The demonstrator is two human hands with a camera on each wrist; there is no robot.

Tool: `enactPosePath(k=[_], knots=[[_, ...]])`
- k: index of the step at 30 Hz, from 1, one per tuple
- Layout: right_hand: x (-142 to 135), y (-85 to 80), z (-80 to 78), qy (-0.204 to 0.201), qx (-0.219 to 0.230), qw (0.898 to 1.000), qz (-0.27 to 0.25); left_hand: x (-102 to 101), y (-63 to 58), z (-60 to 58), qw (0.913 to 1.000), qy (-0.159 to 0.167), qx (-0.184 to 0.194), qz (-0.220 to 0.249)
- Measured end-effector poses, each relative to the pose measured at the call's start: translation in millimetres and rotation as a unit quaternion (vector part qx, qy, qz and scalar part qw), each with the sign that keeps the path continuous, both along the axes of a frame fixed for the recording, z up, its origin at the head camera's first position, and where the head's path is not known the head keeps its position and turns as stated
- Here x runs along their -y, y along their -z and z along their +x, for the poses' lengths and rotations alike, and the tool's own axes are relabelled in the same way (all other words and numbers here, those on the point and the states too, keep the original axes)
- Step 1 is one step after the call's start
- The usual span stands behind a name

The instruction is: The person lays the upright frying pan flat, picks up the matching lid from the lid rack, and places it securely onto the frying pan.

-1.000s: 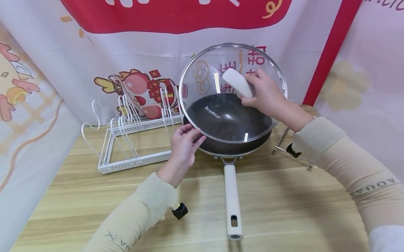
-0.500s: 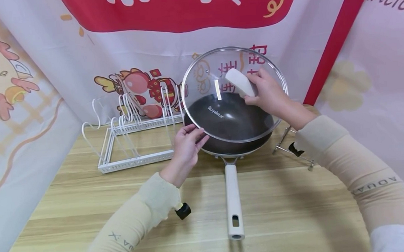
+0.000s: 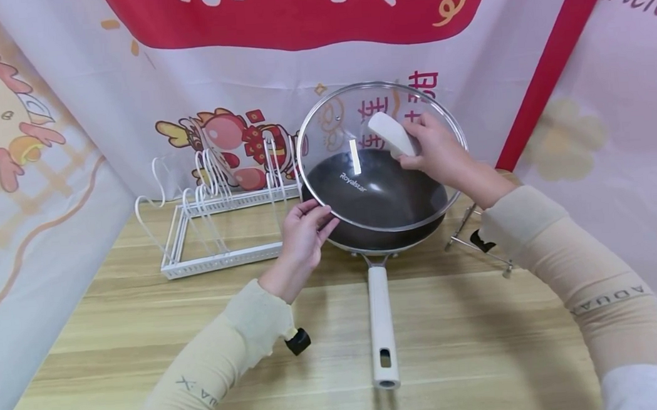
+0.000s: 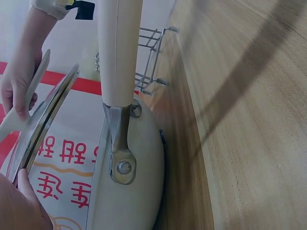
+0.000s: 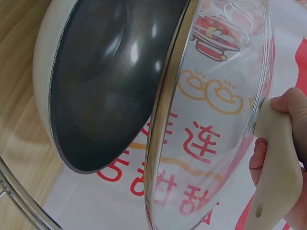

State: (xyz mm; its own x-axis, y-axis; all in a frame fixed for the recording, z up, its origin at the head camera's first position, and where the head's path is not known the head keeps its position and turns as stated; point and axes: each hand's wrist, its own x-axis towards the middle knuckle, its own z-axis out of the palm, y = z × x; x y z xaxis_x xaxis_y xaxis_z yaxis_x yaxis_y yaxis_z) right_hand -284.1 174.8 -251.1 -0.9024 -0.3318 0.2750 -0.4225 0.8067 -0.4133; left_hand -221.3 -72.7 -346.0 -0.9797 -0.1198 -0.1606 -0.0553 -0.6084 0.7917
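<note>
A round glass lid (image 3: 351, 112) with a metal rim is held tilted above a dark-lined pan (image 3: 387, 239). My right hand (image 3: 437, 148) grips the lid's white handle (image 3: 390, 132). At the lid's near left rim, my left hand (image 3: 302, 235) pinches the edge between thumb and fingers. The left wrist view has the thumb (image 4: 29, 189) against the rim. In the right wrist view the lid (image 5: 201, 139) stands apart from the pan's rim on the visible side, and the pan's inside (image 5: 105, 91) holds nothing visible. The pan's pale handle (image 3: 382, 327) points toward me.
A white wire rack (image 3: 219, 260) stands on the wooden table (image 3: 145, 341) left of the pan. A metal wire stand (image 3: 480, 246) is to the right, partly hidden by my right forearm. Behind the table hangs a printed cloth (image 3: 241, 72).
The lid and both hands have shifted slightly right, and the lid's top edge sits a little lower in the head view. Both hands keep their hold. The head view has tilted slightly.
</note>
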Motion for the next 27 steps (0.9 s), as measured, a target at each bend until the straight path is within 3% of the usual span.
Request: enactPosePath(k=[27], knots=[[-0.9,9.3,-12.5,-0.010,0.009,1.000,0.020,-1.3,8.1,-1.0,0.9999,0.003,0.010,-0.002]])
